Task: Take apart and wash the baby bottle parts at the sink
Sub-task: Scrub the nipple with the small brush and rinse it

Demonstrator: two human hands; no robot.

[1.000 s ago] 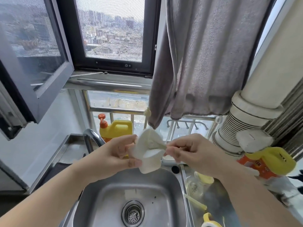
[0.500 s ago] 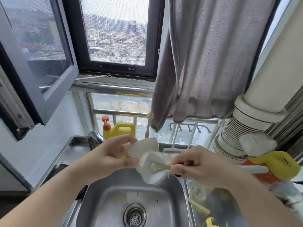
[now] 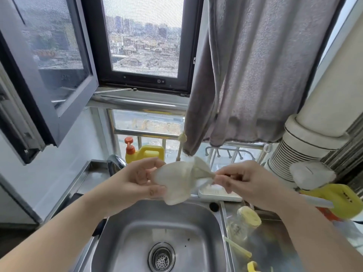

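Note:
Over the steel sink (image 3: pixel 121 238), my left hand (image 3: pixel 133 181) grips a white, cup-shaped bottle cap (image 3: pixel 172 185). My right hand (image 3: pixel 245 179) pinches the thin handle of a white brush (image 3: pixel 200 170), and the brush head sits at the cap's open side. The cap and brush are motion-blurred. A clear baby bottle (image 3: pixel 238 229) with a yellow ring (image 3: pixel 249 215) lies on the counter right of the sink. A pale yellow straw (image 3: pixel 237 247) and a small yellow part (image 3: pixel 252 266) lie nearer to me.
The faucet (image 3: pixel 115 163) and a yellow detergent jug (image 3: pixel 146 153) stand behind the sink on the left. A grey towel (image 3: pixel 255 75) hangs above. A white dish (image 3: pixel 218 194) sits on the rim. A yellow tool (image 3: pixel 341 201) lies at the right, near a ribbed duct (image 3: pixel 284 160).
Both hands stay over the sink. The brush has shifted and turned against the cap, and the cap has tilted in my left hand. The view has dipped slightly.

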